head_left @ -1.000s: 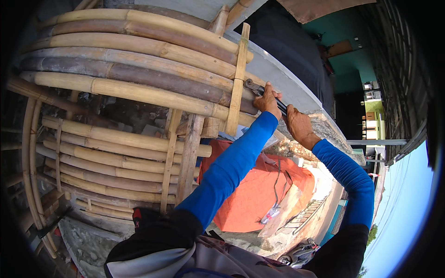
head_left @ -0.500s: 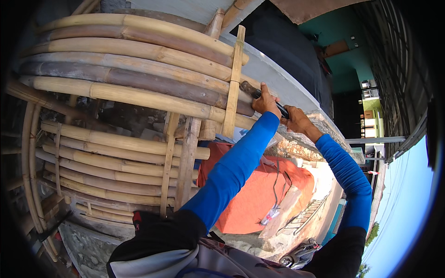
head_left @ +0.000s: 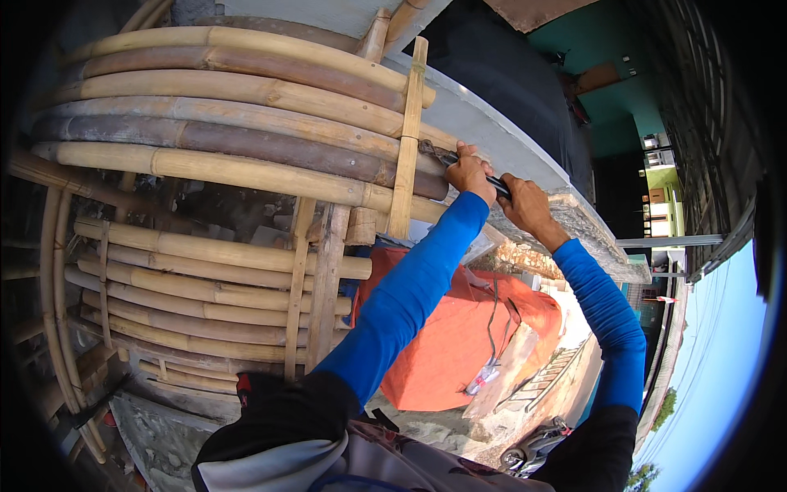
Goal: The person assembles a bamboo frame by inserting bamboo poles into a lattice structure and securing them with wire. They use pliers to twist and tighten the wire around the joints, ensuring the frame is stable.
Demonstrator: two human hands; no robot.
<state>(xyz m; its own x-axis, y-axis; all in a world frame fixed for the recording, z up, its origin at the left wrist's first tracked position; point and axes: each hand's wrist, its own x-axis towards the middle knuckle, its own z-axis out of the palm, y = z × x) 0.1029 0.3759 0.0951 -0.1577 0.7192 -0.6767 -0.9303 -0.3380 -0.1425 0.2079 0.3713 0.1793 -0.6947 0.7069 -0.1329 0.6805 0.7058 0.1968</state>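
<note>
My left hand (head_left: 471, 175) is wrapped round a black-handled hand tool (head_left: 448, 157) with a rusty brown metal head, close behind that head. My right hand (head_left: 525, 205) closes on the far end of the same handle. The tool's head meets the right side of an upright split-bamboo strip (head_left: 407, 139), which lies across the ends of several horizontal bamboo poles (head_left: 279, 153). Whether the head grips a nail or wire there is too small to tell. Blue sleeves cover both my forearms.
A lower row of bamboo poles (head_left: 205, 256) is fixed to a wooden post (head_left: 328, 275). Below my arms lies an orange tarp (head_left: 443, 353), with a bamboo ladder (head_left: 545, 379) and a parked motorcycle (head_left: 533, 447) farther right. A grey concrete ledge (head_left: 512, 123) runs behind my hands.
The tool's head has shifted slightly left against the bamboo strip, and its handle lies a little flatter. Both hands keep their hold, the right one slightly higher. The view has moved a little.
</note>
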